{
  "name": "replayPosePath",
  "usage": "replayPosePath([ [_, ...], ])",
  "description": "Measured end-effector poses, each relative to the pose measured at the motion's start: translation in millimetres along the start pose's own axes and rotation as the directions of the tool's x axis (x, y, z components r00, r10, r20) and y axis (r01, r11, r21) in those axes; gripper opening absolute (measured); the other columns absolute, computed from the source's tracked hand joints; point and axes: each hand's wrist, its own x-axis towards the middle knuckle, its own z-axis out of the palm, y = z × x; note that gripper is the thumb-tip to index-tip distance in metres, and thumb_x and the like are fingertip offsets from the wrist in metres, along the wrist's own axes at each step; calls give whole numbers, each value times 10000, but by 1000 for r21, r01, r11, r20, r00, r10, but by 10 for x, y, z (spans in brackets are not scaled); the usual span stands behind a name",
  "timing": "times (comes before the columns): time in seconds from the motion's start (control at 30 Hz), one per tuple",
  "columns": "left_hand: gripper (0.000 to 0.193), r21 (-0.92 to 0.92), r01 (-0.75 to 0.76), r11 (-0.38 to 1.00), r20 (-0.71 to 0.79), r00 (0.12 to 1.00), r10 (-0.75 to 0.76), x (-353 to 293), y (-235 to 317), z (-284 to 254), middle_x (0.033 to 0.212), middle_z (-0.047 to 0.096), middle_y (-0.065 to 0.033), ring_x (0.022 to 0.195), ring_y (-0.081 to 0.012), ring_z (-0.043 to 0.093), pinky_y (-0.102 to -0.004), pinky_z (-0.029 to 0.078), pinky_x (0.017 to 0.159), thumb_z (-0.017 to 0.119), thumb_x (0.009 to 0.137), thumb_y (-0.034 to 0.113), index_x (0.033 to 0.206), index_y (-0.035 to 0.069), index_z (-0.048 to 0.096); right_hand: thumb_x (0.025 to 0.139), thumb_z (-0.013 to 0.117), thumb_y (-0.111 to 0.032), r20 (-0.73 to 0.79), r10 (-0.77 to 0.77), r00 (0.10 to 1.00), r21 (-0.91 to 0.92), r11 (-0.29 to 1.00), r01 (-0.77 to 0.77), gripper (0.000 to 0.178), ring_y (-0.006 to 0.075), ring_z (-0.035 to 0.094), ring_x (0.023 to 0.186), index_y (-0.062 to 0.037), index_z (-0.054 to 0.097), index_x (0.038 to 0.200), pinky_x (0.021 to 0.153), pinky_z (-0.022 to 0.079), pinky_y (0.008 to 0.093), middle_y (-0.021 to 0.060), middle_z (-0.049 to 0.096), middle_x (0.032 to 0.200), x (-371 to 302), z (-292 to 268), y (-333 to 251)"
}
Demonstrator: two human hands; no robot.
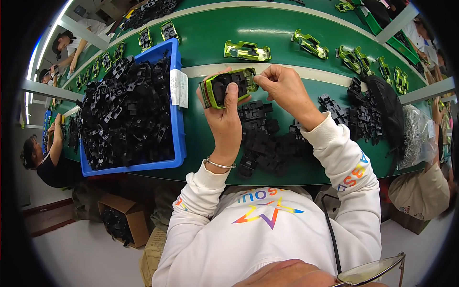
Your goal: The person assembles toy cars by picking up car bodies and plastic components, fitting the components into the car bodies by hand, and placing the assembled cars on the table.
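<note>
My left hand (224, 119) is wrapped round a green toy car body (209, 95), its open underside turned up. A black plastic insert (237, 80) sits inside this shell, and my left thumb presses on it. At the shell's right end is my right hand (287, 88), thumb and forefinger pinched together close against the edge. Whatever lies between those fingertips is too small to make out. Below both hands, a loose heap of black plastic parts (263, 143) lies on the green table (201, 143).
On my left stands a blue bin (178, 134) piled with black parts. Several green car bodies (247, 50) line the belt ahead. To the right are a black bag (386, 105) and a clear bag of small metal pieces (417, 136). Co-workers (48, 153) sit on both sides.
</note>
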Motion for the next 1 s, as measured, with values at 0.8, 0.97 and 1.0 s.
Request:
replayPosePath([
  [0.8, 342, -25, 120, 992, 0, 993, -120, 23, 21, -76, 1135, 604, -72, 946, -146, 658, -269, 622, 680, 633, 970, 190, 1219, 75, 430, 835, 768, -245, 194, 113, 975, -172, 982, -79, 243, 94, 578, 588, -33, 651, 856, 549, 489, 246, 24, 647, 760, 180, -98, -18],
  [0.97, 294, -124, 167, 978, -45, 984, -173, 128, 118, -124, 1031, 650, -80, 842, -158, 684, -282, 622, 610, 616, 976, 221, 1178, 30, 520, 879, 743, -174, 447, 90, 890, 446, 840, -309, 163, 96, 631, 738, -40, 656, 912, 745, 563, 266, 9, 659, 855, 148, -86, 127],
  [1.0, 276, -140, 157, 978, -63, 984, -167, 141, 132, -110, 1000, 663, -78, 825, -159, 688, -283, 619, 590, 603, 977, 208, 1167, 16, 546, 879, 743, -174, 448, 85, 890, 445, 843, -304, 163, 96, 631, 738, -40, 656, 912, 745, 563, 266, 9, 659, 855, 145, -76, 143],
])
